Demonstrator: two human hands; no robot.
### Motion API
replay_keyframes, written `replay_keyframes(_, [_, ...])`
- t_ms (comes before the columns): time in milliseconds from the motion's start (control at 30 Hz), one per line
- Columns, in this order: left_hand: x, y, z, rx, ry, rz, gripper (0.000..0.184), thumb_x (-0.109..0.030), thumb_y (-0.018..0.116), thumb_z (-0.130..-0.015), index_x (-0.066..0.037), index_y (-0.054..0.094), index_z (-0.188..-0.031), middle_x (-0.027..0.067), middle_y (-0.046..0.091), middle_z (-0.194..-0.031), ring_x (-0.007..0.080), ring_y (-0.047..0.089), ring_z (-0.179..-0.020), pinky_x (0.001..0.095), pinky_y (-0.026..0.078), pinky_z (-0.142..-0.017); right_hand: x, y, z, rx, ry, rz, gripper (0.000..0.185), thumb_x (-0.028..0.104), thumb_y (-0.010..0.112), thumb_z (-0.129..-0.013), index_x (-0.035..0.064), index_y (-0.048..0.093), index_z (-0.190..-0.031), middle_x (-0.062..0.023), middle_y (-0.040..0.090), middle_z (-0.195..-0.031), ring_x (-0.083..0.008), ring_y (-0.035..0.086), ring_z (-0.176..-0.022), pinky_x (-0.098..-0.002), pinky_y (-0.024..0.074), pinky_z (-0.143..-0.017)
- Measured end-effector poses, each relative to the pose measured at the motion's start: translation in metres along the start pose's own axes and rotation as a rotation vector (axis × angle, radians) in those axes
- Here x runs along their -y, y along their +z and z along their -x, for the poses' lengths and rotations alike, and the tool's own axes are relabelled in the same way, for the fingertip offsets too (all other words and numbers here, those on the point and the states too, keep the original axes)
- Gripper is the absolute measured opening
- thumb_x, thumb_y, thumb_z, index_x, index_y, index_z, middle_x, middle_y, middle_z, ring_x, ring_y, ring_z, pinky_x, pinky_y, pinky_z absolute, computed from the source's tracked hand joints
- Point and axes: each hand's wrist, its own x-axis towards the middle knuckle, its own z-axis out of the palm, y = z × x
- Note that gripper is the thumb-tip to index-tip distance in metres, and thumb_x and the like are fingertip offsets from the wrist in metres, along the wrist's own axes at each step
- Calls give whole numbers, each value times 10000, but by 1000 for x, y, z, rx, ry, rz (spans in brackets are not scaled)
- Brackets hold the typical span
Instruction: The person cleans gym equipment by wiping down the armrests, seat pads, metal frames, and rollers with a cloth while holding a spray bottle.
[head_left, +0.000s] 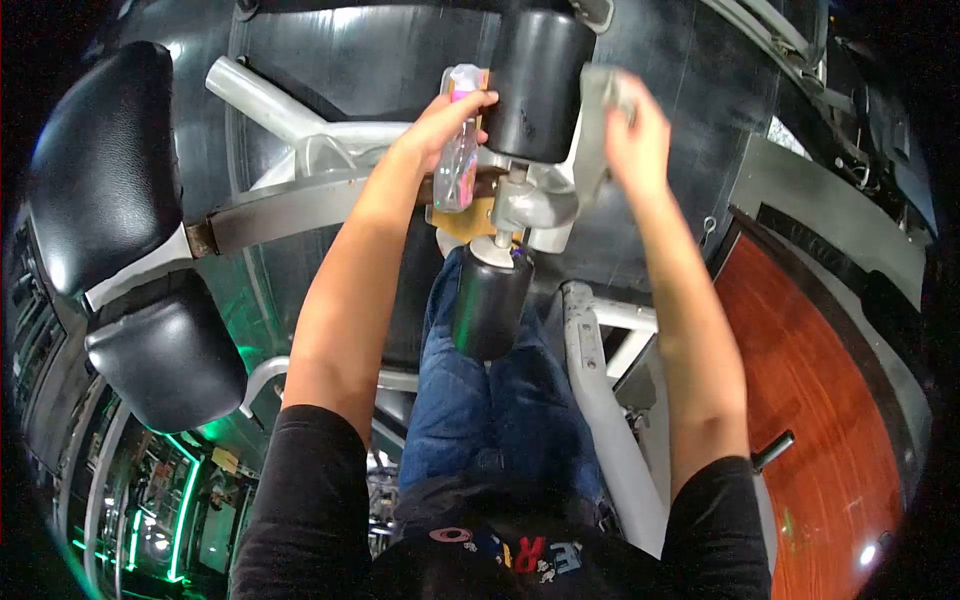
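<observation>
A clear spray bottle (457, 165) with a white top and a pink label stands out in my left hand (446, 122), whose fingers wrap round its upper part beside a black padded roller (540, 85). On the roller's other side, my right hand (638, 135) grips a greyish cloth (598, 130), blurred by motion, which hangs down near the roller's right edge. Below the upper roller, a grey metal joint (535, 205) leads to a second black roller (492, 305) in front of my legs.
Black padded seats (110, 170) are at the left, joined to a metal bar (290, 210). A pale frame tube (610, 420) runs beside my right leg. A reddish wooden panel (800, 400) stands at the right. Another pale tube (265, 100) lies at the upper left.
</observation>
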Motion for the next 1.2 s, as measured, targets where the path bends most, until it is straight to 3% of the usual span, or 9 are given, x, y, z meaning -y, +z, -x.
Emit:
replay_keyframes(133, [8, 7, 10, -78, 23, -80, 530, -445, 732, -771, -80, 553, -1111, 15, 544, -918, 135, 572, -723, 335, 486, -659, 30, 28, -73, -105, -240, 76, 271, 101, 571, -816, 109, 665, -1069, -161, 640, -1021, -372, 628, -923, -453, 504, -814])
replay_keyframes(333, [13, 23, 58, -140, 277, -160, 571, -381, 714, -794, -17, 582, -1213, 100, 612, -1035, 148, 583, -762, 343, 482, -650, 65, 47, -49, 84, -152, 410, 255, 129, 620, -784, 96, 654, -1035, -151, 624, -1016, -350, 609, -988, -453, 508, -805])
replay_keyframes(400, [19, 19, 76, -109, 236, -51, 569, -349, 689, -839, -48, 549, -1301, 54, 624, -1096, 108, 570, -697, 273, 488, -586, 59, 42, -20, 612, -328, 600, 389, 103, 617, -782, 100, 629, -1171, -107, 614, -1239, -355, 576, -1128, -409, 493, -914])
replay_keyframes(500, [36, 3, 101, -102, 243, 23, 519, -342, 672, -865, -65, 557, -1288, 48, 632, -1122, 105, 566, -707, 267, 490, -581, 50, 27, 35, 546, -444, 407, 362, 95, 589, -759, 135, 645, -1115, -87, 583, -978, -299, 571, -979, -430, 492, -806])
replay_keyframes(700, [81, -12, 147, -43, 264, -212, 309, -313, 699, -869, -36, 629, -985, -1, 624, -857, 73, 565, -712, 240, 475, -638, 18, -15, 110, 322, 600, -448, 324, 169, 600, -892, -16, 616, -1157, -110, 669, -1109, -188, 617, -1019, -304, 445, -934])
replay_keyframes(800, [102, -4, 158, -116, 237, -641, 383, -412, 707, -842, -51, 654, -961, 100, 667, -779, 179, 645, -707, 322, 502, -685, -5, -40, 168, 231, 742, -510, 317, 178, 590, -915, -31, 614, -1153, -70, 669, -1083, -127, 586, -1011, -286, 444, -922])
replay_keyframes(833, [104, 4, 160, -113, 240, -676, 309, -358, 704, -869, -59, 630, -891, -15, 604, -722, 71, 564, -636, 253, 468, -600, -4, -45, 184, 230, 778, -477, 317, 183, 590, -919, -27, 616, -1155, -67, 671, -1082, -127, 588, -1008, -285, 444, -923])
replay_keyframes(933, [112, 25, 159, -78, 135, -678, 342, -389, 698, -860, -53, 634, -855, 1, 605, -698, 84, 568, -606, 260, 464, -580, -6, -57, 235, 269, 794, -319, 318, 204, 597, -925, -19, 629, -1149, -72, 681, -1073, -136, 597, -994, -286, 445, -925])
replay_keyframes(1200, [99, 75, 147, -107, 146, -912, 497, -507, 651, -814, -11, 692, -814, 64, 663, -672, 154, 636, -610, 297, 502, -635, 22, -60, 292, 552, 799, -41, 379, 178, 598, -839, -48, 610, -1143, -239, 649, -1105, -374, 627, -1047, -388, 484, -899])
